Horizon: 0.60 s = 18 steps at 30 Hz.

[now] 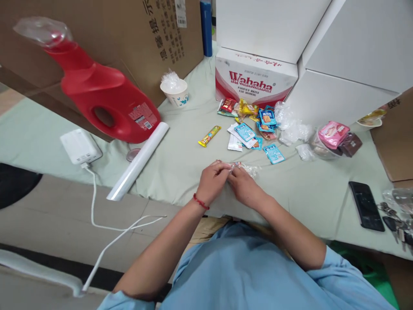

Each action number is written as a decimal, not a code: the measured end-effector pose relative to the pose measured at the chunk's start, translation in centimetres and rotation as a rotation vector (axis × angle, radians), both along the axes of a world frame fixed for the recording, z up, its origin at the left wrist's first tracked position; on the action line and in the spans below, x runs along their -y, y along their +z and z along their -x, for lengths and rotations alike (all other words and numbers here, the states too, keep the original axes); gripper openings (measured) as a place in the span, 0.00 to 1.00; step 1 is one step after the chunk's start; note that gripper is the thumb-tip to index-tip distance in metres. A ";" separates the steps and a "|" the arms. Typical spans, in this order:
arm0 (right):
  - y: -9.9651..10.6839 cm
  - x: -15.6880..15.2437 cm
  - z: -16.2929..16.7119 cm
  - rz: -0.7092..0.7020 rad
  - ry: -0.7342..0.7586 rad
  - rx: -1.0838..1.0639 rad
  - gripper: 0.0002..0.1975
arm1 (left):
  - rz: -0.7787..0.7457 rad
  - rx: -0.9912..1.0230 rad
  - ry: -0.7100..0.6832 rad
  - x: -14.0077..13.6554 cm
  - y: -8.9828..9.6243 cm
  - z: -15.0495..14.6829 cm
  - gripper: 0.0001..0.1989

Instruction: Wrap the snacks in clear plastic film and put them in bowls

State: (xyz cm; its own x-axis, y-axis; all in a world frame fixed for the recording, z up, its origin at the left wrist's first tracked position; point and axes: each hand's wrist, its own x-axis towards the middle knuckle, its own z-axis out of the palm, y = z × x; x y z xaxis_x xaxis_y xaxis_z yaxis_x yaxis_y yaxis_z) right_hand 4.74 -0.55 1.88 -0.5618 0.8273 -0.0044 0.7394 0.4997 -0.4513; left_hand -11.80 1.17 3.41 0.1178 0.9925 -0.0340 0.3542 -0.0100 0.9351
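Fingers (222, 167) (two hands (211, 181) (247, 187)) on one wrapper (251, 171)

Fingers of the left hand (213, 178) and right hand (243, 186) partly cover a clear wrapper (251, 170); its contents cannot be told. The fine print on the red jug's label (142, 115) is too small to read. The top edge cuts off the brown carton (129, 38); the left edge, a black object (16, 185); the right edge, the keys (394, 223).
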 end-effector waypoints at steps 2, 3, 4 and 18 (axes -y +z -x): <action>0.3 0.6 -0.8 0.045 0.026 -0.081 0.25 | -0.046 -0.113 -0.075 -0.2 -0.6 -0.6 0.18; 0.6 0.9 -1.3 0.081 0.039 -0.126 0.24 | -0.070 -0.181 -0.099 -0.2 -0.9 -0.6 0.20; 0.8 1.1 -2.0 0.118 0.031 -0.176 0.22 | -0.100 -0.255 -0.120 0.0 -1.2 -0.6 0.21; 0.6 -0.2 -5.9 0.031 -0.574 -0.181 0.05 | -0.380 -0.915 -0.174 2.7 -1.2 -1.5 0.21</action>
